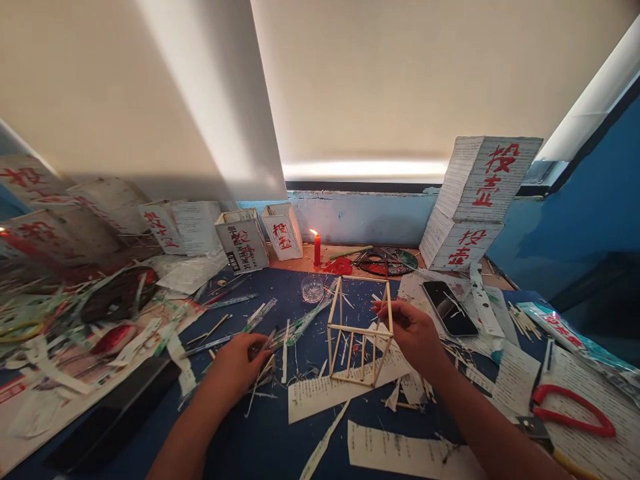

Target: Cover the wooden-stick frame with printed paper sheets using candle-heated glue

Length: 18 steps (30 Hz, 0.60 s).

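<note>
A small open frame of thin wooden sticks (358,333), shaped like a cube, stands on a strip of printed paper (330,393) on the dark blue table. My right hand (411,331) pinches the frame's right upper corner. My left hand (243,363) reaches into a loose pile of wooden sticks (267,347) left of the frame, fingers curled on some of them.
A lit red candle (317,248) burns at the back by paper-covered boxes (242,240) with red writing. More such boxes (475,200) are stacked at right. A phone (449,307), a glass cup (313,288) and red-handled pliers (573,410) lie among paper scraps.
</note>
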Each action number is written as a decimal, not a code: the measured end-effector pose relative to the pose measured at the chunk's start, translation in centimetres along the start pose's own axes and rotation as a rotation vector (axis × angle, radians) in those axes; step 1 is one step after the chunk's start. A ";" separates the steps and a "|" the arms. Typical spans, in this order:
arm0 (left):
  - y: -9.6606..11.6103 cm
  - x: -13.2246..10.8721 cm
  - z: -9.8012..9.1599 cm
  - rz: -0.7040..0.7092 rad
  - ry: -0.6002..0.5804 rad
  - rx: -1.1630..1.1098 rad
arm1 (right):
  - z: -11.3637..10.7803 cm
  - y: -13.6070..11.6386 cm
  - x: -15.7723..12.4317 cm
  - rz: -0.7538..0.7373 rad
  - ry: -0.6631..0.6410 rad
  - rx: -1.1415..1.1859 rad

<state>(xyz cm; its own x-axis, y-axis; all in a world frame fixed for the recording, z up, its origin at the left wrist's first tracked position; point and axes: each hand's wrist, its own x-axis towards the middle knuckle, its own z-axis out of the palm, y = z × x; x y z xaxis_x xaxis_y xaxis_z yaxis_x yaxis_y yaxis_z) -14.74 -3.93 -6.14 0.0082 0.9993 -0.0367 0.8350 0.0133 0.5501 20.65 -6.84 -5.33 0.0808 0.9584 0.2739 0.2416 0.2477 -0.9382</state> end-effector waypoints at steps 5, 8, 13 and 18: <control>0.6 -0.2 -2.0 -0.115 0.043 -0.189 | -0.9 -0.6 -0.4 -0.008 -0.006 -0.097; 1.2 -0.5 -3.0 -0.195 0.160 -0.318 | -1.7 -1.1 -0.9 -0.010 0.003 -0.141; 3.5 -1.8 -3.4 -0.332 0.472 -1.078 | -3.3 -3.0 -3.1 0.044 0.103 -0.164; 7.9 -5.6 -2.0 -0.519 0.184 -1.895 | -3.6 -6.9 -7.4 0.070 0.239 -0.211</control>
<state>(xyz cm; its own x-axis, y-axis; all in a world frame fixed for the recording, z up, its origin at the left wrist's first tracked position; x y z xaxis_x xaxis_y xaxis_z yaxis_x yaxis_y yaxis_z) -9.27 -9.33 0.10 -0.1525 0.8767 -0.4562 -0.8211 0.1445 0.5521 21.90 -16.15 -0.07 0.3233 0.9052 0.2758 0.4208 0.1235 -0.8987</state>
